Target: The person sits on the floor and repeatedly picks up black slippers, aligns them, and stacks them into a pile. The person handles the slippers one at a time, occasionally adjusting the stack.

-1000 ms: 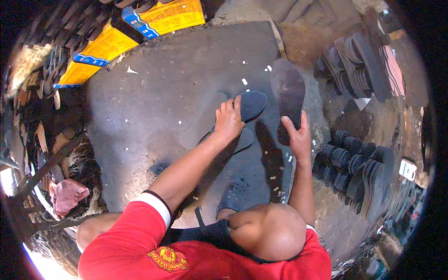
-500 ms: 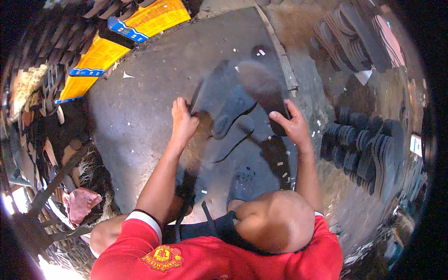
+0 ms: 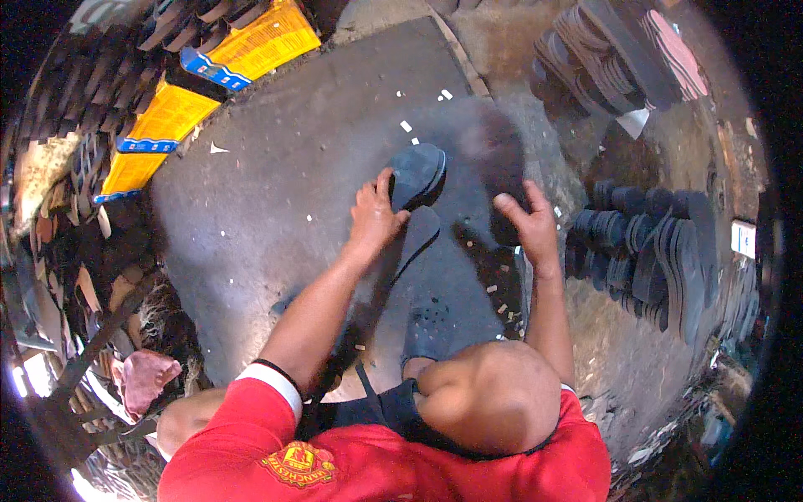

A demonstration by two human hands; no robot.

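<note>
A dark grey shoe sole (image 3: 416,172) lies over the dark floor sheet in front of me, its edge looking layered. Wrapped at its left and near edges, my left hand (image 3: 376,213) grips it with fingers and thumb. Another dark sole (image 3: 421,230) lies just below it, its lower part running back toward my foot. To the right, my right hand (image 3: 534,224) holds a dark brown-black sole (image 3: 502,180) at its near end, thumb on the upper face. That sole is smeared by motion, so its far end is unclear.
The dark sheet (image 3: 251,192) carries small white scraps. Stacks of grey soles (image 3: 644,243) stand at right, with more soles (image 3: 598,63) and a pink pair (image 3: 673,54) behind. Yellow-blue cartons (image 3: 171,109) and piled dark pieces line the left. My foot (image 3: 431,322) is near my knee.
My left hand has moved right onto the sole on the sheet; the blurred piece at its fingers no longer shows apart. My right hand keeps its sole, shifted slightly right.
</note>
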